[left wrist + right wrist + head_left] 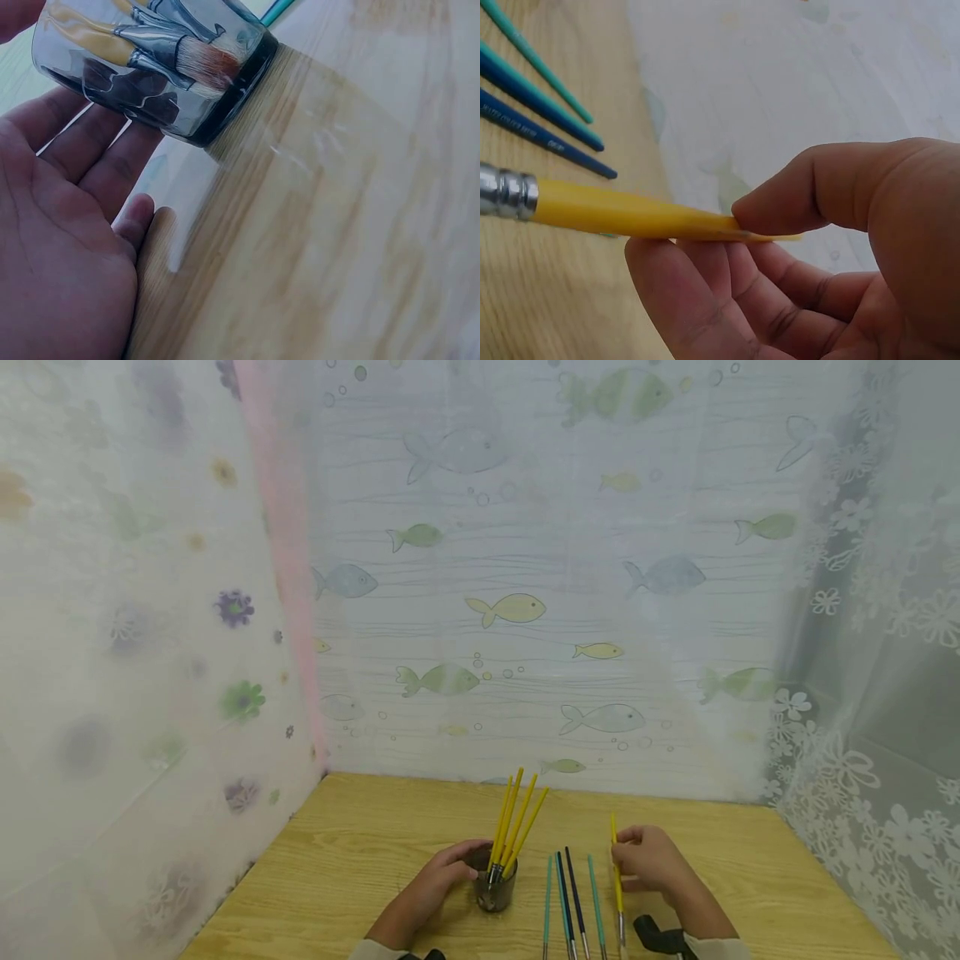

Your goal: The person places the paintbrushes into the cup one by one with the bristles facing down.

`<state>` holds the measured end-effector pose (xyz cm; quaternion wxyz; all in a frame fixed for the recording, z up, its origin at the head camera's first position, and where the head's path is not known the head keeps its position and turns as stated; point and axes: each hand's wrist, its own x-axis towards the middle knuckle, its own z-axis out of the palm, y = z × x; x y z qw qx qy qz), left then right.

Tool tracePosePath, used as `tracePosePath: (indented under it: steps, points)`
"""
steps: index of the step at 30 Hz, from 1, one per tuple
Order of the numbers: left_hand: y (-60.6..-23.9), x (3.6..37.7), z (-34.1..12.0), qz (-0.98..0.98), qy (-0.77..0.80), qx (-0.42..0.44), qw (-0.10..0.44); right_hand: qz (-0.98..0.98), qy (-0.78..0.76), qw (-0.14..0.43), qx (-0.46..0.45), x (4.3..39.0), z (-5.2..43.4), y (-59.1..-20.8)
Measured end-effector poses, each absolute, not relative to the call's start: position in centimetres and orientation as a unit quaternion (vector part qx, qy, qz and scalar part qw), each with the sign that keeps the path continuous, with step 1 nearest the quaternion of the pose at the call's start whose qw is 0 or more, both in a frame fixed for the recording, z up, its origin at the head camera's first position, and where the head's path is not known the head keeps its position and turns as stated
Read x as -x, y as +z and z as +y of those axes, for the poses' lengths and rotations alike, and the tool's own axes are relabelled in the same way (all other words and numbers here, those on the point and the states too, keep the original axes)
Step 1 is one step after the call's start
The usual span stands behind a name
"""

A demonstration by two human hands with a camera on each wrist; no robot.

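Fish-patterned curtains ring a wooden table (pixel 360 852) where the left hand (pixel 438 881) cups a glass jar (pixel 495 889) near the front edge holding roughly four yellow brushes (pixel 517 818), the right hand (pixel 648 860) pinches another yellow brush (pixel 617 877), and four blue and teal brushes (pixel 573 902) lie waiting.

pale beige sleeves (pixel 716 948), black wrist straps (pixel 660 935)
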<state>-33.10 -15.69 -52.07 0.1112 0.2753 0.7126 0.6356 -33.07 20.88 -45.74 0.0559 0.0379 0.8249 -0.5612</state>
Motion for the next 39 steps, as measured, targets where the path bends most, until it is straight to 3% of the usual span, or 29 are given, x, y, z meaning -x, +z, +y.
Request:
tracePosePath:
  steps: [39]
  points:
    - [-52.2, 33.5, -15.8, 0.710, 0.637, -0.277, 0.113, 0.748, -0.661, -0.055, 0.035, 31.9, 19.8, -41.8]
